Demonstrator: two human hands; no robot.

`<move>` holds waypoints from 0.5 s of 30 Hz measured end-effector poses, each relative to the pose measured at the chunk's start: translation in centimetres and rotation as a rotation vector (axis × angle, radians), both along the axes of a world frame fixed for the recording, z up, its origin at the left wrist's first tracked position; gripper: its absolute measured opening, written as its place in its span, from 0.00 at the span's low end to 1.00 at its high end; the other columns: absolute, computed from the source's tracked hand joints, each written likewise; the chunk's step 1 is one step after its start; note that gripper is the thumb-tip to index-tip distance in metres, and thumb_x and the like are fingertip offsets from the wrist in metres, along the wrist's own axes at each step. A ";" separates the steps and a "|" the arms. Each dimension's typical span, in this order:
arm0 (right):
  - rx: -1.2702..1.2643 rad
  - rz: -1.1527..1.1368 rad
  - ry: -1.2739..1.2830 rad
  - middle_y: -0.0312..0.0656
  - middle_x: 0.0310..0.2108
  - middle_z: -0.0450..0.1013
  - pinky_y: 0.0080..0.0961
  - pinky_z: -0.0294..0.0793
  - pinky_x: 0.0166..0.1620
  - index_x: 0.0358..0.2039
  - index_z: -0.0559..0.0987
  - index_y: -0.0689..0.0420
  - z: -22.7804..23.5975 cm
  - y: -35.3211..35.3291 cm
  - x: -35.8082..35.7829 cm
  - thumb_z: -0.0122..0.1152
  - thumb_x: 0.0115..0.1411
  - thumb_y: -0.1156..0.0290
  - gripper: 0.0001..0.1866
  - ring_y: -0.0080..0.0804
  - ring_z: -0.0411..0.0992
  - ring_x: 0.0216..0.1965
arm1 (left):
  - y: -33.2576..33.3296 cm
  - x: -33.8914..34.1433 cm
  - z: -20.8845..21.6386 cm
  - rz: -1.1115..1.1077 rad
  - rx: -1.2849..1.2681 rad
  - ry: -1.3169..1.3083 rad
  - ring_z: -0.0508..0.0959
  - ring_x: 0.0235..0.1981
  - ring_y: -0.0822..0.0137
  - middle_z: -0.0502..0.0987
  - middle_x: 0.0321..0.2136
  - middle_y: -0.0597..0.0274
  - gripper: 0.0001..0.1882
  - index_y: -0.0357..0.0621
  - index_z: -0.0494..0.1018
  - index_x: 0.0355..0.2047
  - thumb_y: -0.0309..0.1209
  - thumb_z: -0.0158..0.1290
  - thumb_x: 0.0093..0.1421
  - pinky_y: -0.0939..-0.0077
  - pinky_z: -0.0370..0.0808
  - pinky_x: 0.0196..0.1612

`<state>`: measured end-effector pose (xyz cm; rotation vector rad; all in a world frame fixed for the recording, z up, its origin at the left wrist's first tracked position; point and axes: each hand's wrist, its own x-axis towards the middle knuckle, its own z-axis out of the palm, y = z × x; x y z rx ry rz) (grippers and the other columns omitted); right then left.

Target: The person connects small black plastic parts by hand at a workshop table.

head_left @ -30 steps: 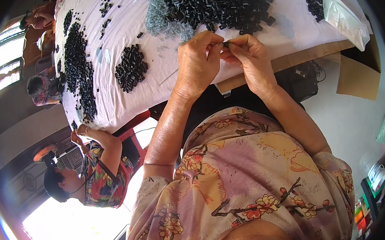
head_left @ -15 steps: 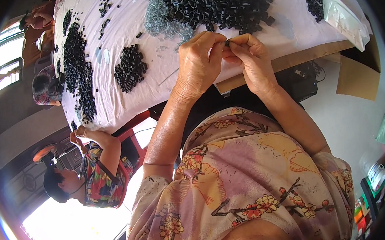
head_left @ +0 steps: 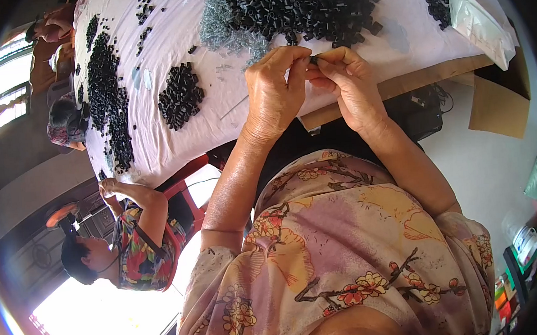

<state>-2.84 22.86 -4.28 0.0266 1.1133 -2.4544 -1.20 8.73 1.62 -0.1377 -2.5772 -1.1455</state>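
Note:
Above the table's near edge, my left hand and my right hand meet fingertip to fingertip. A small black plastic part shows between them, pinched by my right thumb and forefinger. My left thumb and forefinger are closed against its left side; what else they hold is too small to make out. Just beyond my hands lies a large heap of short black plastic parts. A tangle of fine silvery springs adjoins it on the left.
A smaller pile of black parts and a thin rod lie left of my hands. Farther left is a long spread of black pieces. A white plastic bag sits right, above a cardboard box. A co-worker sits at left.
Both my hands have shifted very slightly left, still meeting at the small black part. The co-worker's hands at the left table corner have moved a little.

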 end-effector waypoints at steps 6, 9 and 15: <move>-0.062 -0.064 -0.109 0.42 0.35 0.78 0.22 0.80 0.43 0.37 0.78 0.61 0.0 -0.1 0.1 0.58 0.63 0.78 0.03 0.28 0.79 0.36 | 0.8 0.5 0.4 0.006 -0.049 0.014 0.83 0.31 0.53 0.81 0.31 0.50 0.09 0.36 0.78 0.37 0.19 0.55 0.54 0.69 0.79 0.35; -0.096 -0.049 -0.134 0.41 0.36 0.78 0.23 0.80 0.44 0.37 0.78 0.60 -0.2 0.0 0.1 0.58 0.63 0.79 0.03 0.27 0.78 0.38 | 0.9 0.6 0.3 0.004 -0.076 0.014 0.83 0.32 0.53 0.81 0.33 0.49 0.12 0.36 0.78 0.39 0.20 0.56 0.53 0.68 0.79 0.36; -0.156 -0.045 -0.152 0.42 0.38 0.79 0.25 0.80 0.45 0.36 0.79 0.59 0.1 0.0 0.0 0.58 0.63 0.78 0.03 0.27 0.77 0.39 | 1.2 0.7 0.3 0.009 -0.069 0.024 0.83 0.34 0.53 0.81 0.35 0.48 0.14 0.36 0.78 0.40 0.19 0.57 0.51 0.68 0.79 0.36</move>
